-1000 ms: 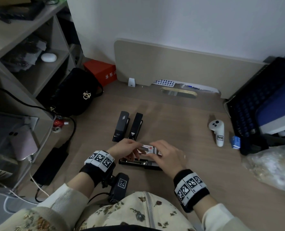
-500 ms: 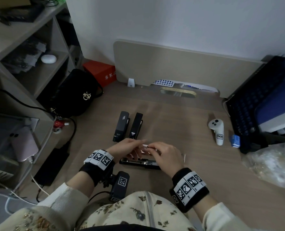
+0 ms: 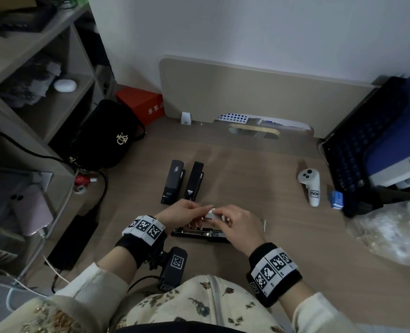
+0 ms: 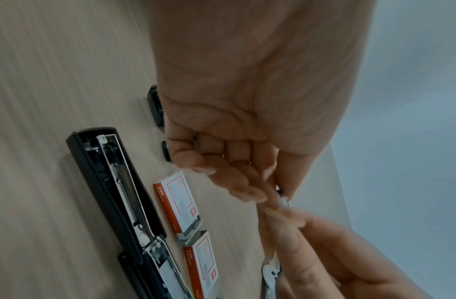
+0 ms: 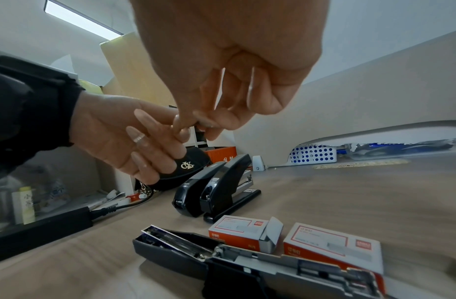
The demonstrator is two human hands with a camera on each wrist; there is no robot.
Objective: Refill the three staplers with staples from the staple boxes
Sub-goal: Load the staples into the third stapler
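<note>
A black stapler [image 3: 199, 234] lies swung open flat on the desk, its metal channel [image 4: 124, 194] facing up. Just above it my left hand [image 3: 199, 211] and right hand [image 3: 223, 216] meet, and both pinch a small strip of staples [image 3: 210, 214] at their fingertips. Two red-and-white staple boxes [image 5: 242, 230] [image 5: 334, 244] lie beside the open stapler; the nearer one has its flap open. The head view hides them under my hands. Two closed black staplers [image 3: 172, 182] [image 3: 194, 181] stand side by side farther back.
A white controller [image 3: 309, 186] and a small blue box [image 3: 336, 199] lie to the right, by a dark keyboard [image 3: 357, 150] and a clear plastic bag [image 3: 391, 231]. At the left are a black bag [image 3: 108, 138], a power brick [image 3: 72, 241] and cables.
A second ago a staple box showed between my hands. Now only the small strip of staples is pinched there, and the hands sit slightly higher over the open stapler.
</note>
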